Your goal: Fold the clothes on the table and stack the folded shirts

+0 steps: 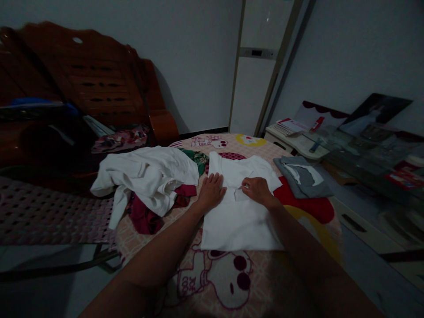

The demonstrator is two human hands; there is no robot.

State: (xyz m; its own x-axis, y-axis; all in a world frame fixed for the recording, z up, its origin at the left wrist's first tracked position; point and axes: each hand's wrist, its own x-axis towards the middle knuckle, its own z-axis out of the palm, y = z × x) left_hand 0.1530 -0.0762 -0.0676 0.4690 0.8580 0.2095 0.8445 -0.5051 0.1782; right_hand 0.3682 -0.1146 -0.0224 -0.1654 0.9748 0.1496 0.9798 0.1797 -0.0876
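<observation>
A white shirt (236,225) lies spread on the round table in front of me, its upper part folded over toward the middle. My left hand (213,190) rests flat on the shirt's left side, fingers stretched out. My right hand (257,190) is closed, thumb and fingers pinching a bit of the white cloth near the centre. Left of the shirt sits a loose heap of white clothing (145,172) on top of dark red cloth (145,216). To the right lies a folded grey garment (303,179) with a white print.
The table wears a pink patterned cloth (142,251) with cartoon figures. A wooden bench (96,79) stands behind at left, a woven seat (53,212) nearer. At right is a glass-topped cabinet (351,145) with papers and a picture. A tall white appliance (256,84) stands at the wall.
</observation>
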